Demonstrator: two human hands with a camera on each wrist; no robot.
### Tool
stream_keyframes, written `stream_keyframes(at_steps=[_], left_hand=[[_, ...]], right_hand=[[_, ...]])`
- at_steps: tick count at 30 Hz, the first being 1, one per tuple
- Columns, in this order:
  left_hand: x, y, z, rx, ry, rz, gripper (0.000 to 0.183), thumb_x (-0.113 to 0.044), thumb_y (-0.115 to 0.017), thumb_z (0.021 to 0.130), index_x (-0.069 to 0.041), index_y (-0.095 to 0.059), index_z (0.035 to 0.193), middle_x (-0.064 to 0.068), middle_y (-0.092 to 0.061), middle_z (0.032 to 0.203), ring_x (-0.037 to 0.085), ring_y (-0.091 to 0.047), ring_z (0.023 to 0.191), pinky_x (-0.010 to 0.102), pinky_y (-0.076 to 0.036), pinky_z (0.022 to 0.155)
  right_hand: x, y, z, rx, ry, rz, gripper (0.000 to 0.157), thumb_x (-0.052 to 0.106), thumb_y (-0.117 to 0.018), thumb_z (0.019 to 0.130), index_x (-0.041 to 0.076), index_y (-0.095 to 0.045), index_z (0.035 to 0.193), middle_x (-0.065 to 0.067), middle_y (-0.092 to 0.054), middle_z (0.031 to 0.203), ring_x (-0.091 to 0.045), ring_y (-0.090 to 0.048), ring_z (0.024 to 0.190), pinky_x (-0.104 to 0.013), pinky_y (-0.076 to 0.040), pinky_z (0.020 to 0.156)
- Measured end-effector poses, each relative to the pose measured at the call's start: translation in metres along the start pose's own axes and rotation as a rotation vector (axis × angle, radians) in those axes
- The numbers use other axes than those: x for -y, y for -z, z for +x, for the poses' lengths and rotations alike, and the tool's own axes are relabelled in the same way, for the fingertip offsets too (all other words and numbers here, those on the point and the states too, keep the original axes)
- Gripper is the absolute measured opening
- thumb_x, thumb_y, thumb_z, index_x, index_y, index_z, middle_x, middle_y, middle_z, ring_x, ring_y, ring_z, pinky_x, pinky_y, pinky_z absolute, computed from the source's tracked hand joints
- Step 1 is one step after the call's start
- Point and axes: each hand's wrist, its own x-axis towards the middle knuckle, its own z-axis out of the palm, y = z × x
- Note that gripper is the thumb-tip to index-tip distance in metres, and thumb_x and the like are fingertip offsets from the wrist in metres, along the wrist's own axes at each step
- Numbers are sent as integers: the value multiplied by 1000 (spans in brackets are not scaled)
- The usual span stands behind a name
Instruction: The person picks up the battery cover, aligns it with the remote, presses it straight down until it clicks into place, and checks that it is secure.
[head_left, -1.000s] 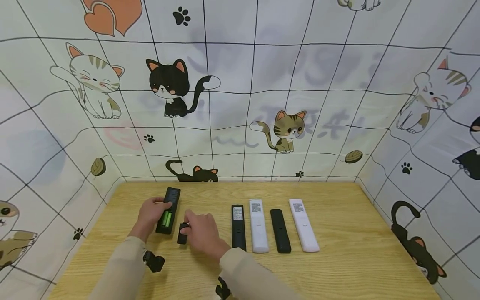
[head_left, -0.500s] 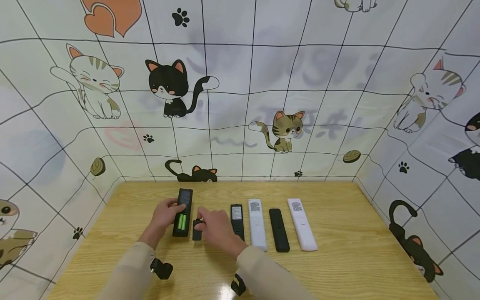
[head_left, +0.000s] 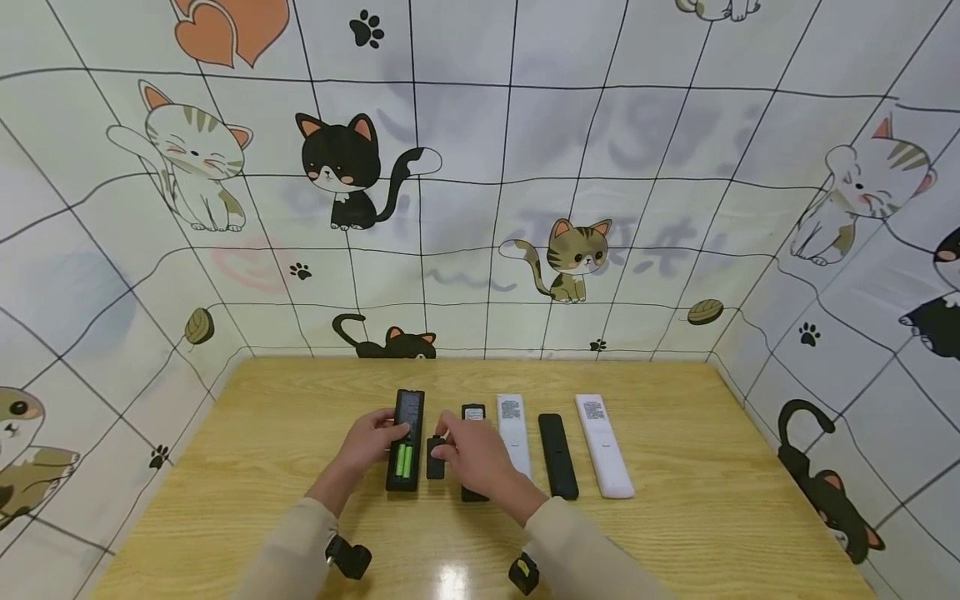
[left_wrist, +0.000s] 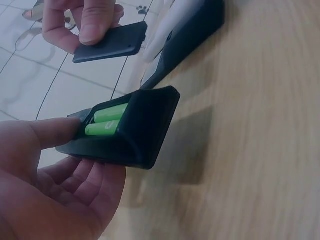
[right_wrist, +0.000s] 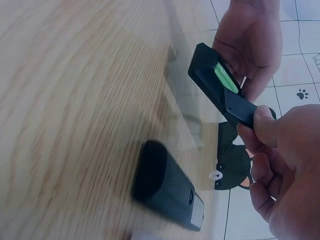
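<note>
My left hand grips a black remote control, thumb on its back and fingers beneath. The remote's battery compartment is uncovered, with two green batteries lying side by side in it. In the left wrist view the remote is held above the table. Just to its right, my right hand pinches a small black battery cover between thumb and fingers. A gap separates the cover from the remote in the left wrist view. My right hand partly hides another black remote in the head view.
A white remote, a black remote and another white remote lie in a row to the right on the wooden table. A cat-patterned cloth wall closes off the back and both sides.
Both hands have moved to the right, carrying the opened remote and the battery cover nearer to the row of remotes. The remote has turned more upright in the head view.
</note>
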Motion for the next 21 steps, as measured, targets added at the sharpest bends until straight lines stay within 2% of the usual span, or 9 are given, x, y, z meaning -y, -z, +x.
stream_keyframes(at_steps=[8, 14, 21], left_hand=[[2, -17, -7, 65, -49, -15, 56, -28, -64, 94, 7, -49, 135, 17, -63, 108, 19, -64, 88, 36, -56, 75], [8, -28, -8, 65, -12, -50, 43, -22, -61, 95, 4, -55, 130, 15, -66, 108, 18, -65, 87, 38, -56, 77], [11, -35, -11, 91, 13, -72, 42, -23, -59, 97, 2, -54, 131, 13, -66, 108, 17, -66, 86, 36, -56, 73]], right_hand=[[-14, 11, -15, 22, 19, 92, 19, 25, -66, 92, 15, -60, 107, 6, -65, 82, -2, -57, 69, -20, -48, 66], [-23, 12, -21, 23, 12, 108, 23, 26, -67, 92, 17, -64, 112, 7, -63, 84, -1, -55, 70, -21, -49, 68], [-25, 12, -27, 24, 16, 139, 22, 27, -66, 92, 17, -62, 111, 6, -66, 89, -2, -60, 77, -21, -51, 71]])
